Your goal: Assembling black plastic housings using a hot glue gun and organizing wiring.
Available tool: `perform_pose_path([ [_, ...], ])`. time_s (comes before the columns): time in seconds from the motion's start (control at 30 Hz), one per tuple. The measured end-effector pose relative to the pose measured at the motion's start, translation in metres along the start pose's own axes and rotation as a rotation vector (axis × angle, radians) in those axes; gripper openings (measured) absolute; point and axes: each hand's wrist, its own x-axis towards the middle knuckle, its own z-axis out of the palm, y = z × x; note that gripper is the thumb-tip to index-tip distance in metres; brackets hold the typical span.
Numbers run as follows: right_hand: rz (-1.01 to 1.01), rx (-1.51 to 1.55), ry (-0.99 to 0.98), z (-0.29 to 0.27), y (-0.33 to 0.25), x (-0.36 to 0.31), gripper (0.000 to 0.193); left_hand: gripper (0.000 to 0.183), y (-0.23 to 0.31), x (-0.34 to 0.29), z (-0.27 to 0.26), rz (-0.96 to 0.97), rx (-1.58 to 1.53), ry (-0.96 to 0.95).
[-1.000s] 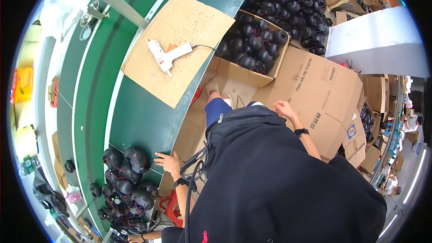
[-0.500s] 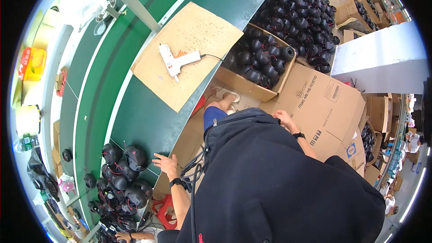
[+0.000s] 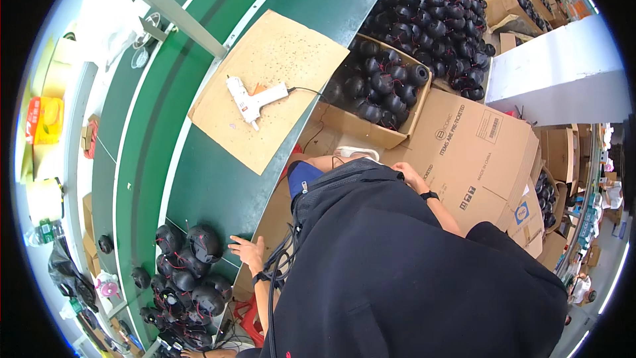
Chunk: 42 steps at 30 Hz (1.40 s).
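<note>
My left hand (image 3: pixel 248 253) is held beside the near edge of the green bench, its fingers spread and holding nothing. Closest to it is a pile of round black housings (image 3: pixel 192 272) with thin red wires. My right hand (image 3: pixel 409 175) is by the front of my dark clothing, above the flaps of a cardboard carton (image 3: pixel 477 152); its fingertips are partly hidden, and I cannot make out anything in them. Farther up the bench, a white hot glue gun (image 3: pixel 255 103) lies on a speckled cardboard sheet (image 3: pixel 291 46), its black cord trailing over the right edge.
An open box (image 3: pixel 371 129) of black housings stands right of the bench, with a larger heap (image 3: pixel 437 26) behind it. A metal post (image 3: pixel 179 16) rises beside the green conveyor belt (image 3: pixel 146 179). A red stool (image 3: pixel 248 321) and another person's hand (image 3: pixel 195 353) show low down.
The view has shifted slightly, and my bare leg has swung in closer beside the bench. My left hand stays spread near the bench edge; my right hand remains near my clothing.
</note>
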Motion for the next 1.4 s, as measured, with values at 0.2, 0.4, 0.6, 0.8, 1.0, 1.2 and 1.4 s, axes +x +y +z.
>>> perform_pose_path([
  [0.2, 0.033, 0.029, 0.045, 0.007, 0.016, -0.021, 0.023, 0.119, -0.002, 0.0, -0.002, 0.039, 0.059, -0.031],
  [0.4, 0.028, 0.13, 0.026, 0.005, 0.016, -0.016, 0.021, 0.12, 0.004, 0.003, -0.008, 0.068, 0.051, -0.013],
  [0.6, -0.13, -0.13, 0.029, 0.025, -0.038, -0.03, 0.024, 0.117, -0.023, 0.005, 0.004, 0.072, -0.025, -0.028],
  [0.8, -0.147, -0.05, -0.108, 0.016, -0.05, 0.016, 0.021, 0.117, -0.011, 0.01, -0.009, 0.043, -0.055, -0.128],
  [1.0, -0.073, -0.152, -0.083, 0.013, -0.078, 0.02, 0.02, 0.118, -0.013, 0.009, -0.01, 0.06, -0.055, -0.134],
  [1.2, -0.103, -0.02, -0.056, 0.024, -0.101, -0.025, 0.019, 0.116, -0.015, 0.008, -0.006, 0.046, -0.076, -0.117],
  [1.4, -0.127, -0.007, -0.012, 0.032, -0.112, -0.05, 0.026, 0.114, -0.012, 0.003, -0.007, 0.052, -0.096, -0.116],
])
